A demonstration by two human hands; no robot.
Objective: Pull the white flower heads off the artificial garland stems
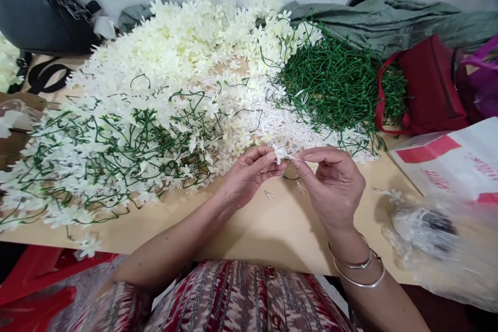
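Between my fingers, over the table's near part, is a small white artificial flower (279,153). My left hand (252,171) pinches it with thumb and forefinger. From the right, my right hand (330,179) closes thumb and forefinger on a thin white piece, like a stamen, beside the flower. A green stem shows below my fingers, partly hidden. Loose white stamen pieces (269,195) lie on the table just under my hands. Behind them spreads a heap of white stamen pieces (268,119).
At left lie white flowers on green stems (116,150), with loose petals (187,36) heaped behind. Green stems (334,83) are piled at back right beside a red bag (431,83). A printed paper bag (455,161) and clear plastic (428,233) lie right. A black bag (42,15) stands back left.
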